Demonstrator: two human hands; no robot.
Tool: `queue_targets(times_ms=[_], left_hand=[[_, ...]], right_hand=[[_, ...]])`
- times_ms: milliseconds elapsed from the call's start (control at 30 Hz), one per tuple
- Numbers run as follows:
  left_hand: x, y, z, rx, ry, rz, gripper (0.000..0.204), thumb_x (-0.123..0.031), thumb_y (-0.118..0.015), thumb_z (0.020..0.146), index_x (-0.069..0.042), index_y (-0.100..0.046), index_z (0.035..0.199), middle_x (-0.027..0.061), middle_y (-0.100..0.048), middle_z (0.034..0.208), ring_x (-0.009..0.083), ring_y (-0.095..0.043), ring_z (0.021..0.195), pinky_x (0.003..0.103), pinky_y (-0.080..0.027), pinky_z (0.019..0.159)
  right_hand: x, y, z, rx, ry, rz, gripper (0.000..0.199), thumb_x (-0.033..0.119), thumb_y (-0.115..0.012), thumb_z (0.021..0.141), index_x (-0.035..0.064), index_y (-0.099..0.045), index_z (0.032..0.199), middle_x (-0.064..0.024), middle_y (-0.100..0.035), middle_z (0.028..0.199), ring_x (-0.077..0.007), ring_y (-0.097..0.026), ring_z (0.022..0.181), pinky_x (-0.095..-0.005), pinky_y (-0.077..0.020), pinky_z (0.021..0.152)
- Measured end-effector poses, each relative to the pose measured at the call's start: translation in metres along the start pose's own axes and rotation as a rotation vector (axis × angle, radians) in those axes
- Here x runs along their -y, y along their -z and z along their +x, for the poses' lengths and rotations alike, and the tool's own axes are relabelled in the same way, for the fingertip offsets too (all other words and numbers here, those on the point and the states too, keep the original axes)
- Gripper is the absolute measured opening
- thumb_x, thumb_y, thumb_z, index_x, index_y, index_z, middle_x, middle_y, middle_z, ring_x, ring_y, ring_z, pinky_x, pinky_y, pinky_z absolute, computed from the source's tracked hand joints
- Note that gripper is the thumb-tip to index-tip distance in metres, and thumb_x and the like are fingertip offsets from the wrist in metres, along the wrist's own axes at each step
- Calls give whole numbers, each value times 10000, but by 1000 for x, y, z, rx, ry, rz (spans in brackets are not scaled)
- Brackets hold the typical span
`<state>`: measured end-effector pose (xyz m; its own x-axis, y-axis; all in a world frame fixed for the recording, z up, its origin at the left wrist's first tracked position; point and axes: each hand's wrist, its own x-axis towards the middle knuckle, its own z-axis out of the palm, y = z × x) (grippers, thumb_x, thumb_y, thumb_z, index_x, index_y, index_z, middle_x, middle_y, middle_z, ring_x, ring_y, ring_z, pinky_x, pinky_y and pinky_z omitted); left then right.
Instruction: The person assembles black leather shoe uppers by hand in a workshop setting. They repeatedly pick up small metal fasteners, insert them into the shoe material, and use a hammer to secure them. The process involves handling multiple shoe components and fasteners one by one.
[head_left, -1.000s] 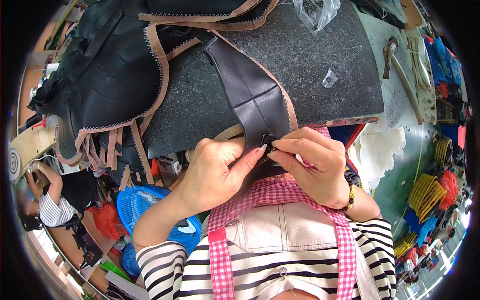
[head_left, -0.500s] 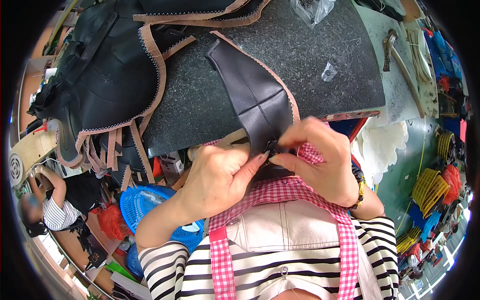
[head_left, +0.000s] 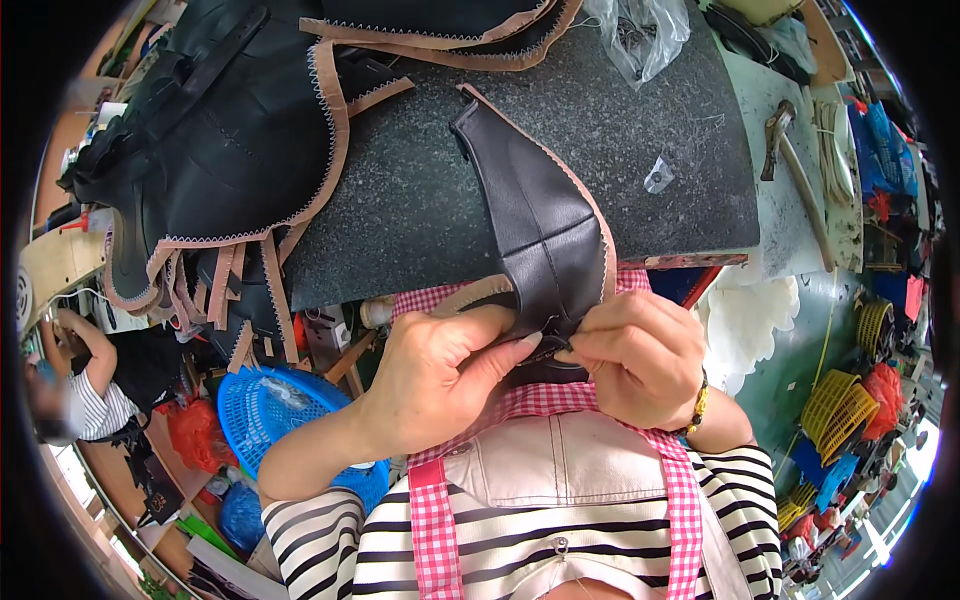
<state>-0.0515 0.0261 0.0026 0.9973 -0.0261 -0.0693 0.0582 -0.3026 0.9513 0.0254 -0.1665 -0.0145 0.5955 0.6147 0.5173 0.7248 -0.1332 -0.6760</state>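
A dark mat (head_left: 420, 190) on the table (head_left: 790, 220) holds black leather (head_left: 230, 150) left, a bag (head_left: 645, 35) far, a hammer (head_left: 795, 170) right.

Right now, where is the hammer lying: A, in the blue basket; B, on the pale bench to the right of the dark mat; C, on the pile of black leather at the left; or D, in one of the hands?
B: the hammer lies on the pale bench right of the dark mat, away from both hands, which pinch the black leather piece.

Black leather piece (head_left: 535, 215) edged in tan, dark speckled slab (head_left: 420, 190) seen beneath, pink-checked apron (head_left: 560, 400) worn over black-and-white stripes, blue basket (head_left: 265, 405) glimpsed.
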Motion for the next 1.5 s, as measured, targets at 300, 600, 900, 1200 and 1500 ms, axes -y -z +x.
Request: queue_targets(times_ms=[300, 600, 900, 1200, 1500], left_hand=[[-5, 3, -4, 45, 36, 0, 121, -60, -693, 846, 32, -626, 803, 147, -606, 724, 219, -611, 553, 317, -451, 514], [0, -3, -11, 77, -190, 93, 200, -58, -815, 694, 10, -663, 805, 127, -646, 655, 235, -646, 546, 310, -486, 501], [-22, -2, -3, 47, -506, 502, 286, -80, -737, 630, 28, -671, 886, 88, -629, 643, 212, -615, 519, 333, -508, 520], [-37, -23, 73, 24, -885, 1959, 300, -136, -546, 759, 91, -680, 902, 253, -706, 825, 283, -650, 602, 349, -508, 596], [65, -10, 34, -139, -553, 1292, 367, -139, -559, 835, -46, -647, 1180, 205, -559, 1286, 293, -543, 1191, 435, -417, 981]], right_hand=[[6, 7, -1, 30, 10, 11, 194, 0, -701, 556, 33, -629, 734, -55, -608, 733, -191, -593, 590, -294, -462, 491], [9, 7, -4, 42, -245, 267, 199, -73, -729, 558, 48, -621, 673, -48, -593, 662, -200, -597, 539, -301, -449, 452], [0, 25, 12, 217, -453, 425, 344, -4, -828, 604, 19, -625, 880, -62, -616, 759, -170, -633, 665, -286, -499, 575], [18, 103, 85, -196, 86, -128, 150, 5, -617, 843, 35, -636, 989, -122, -666, 909, -221, -634, 781, -354, -509, 759], [-98, -5, 66, 484, -529, 88, 261, 205, -695, 829, -34, -626, 749, -119, -641, 604, -211, -656, 558, -322, -497, 537]])
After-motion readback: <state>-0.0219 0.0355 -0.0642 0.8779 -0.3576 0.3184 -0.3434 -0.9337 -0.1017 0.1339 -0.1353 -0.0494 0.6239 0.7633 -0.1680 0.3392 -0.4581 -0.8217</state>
